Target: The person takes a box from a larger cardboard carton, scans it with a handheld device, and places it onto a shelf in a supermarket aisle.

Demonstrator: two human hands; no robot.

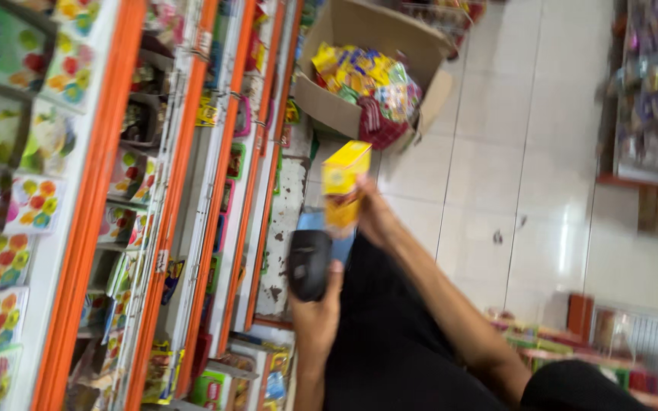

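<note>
My right hand [373, 217] is closed around a small yellow box [344, 179], holding it upright above the floor beside the shelves. Just below it, my left hand [318, 308] grips a black handheld scanner [309, 262], whose head sits close under the box. My right forearm runs in from the lower right across my dark trousers [390, 335]. The picture is blurred by motion, so details on the box are unclear.
Orange-edged shelves [169, 205] packed with colourful packets fill the left side. An open cardboard box [329, 106] of snack packets stands on the white tiled floor [496, 167] ahead. Another stocked rack [656, 84] is at the upper right, and more goods [565, 342] lie at the lower right.
</note>
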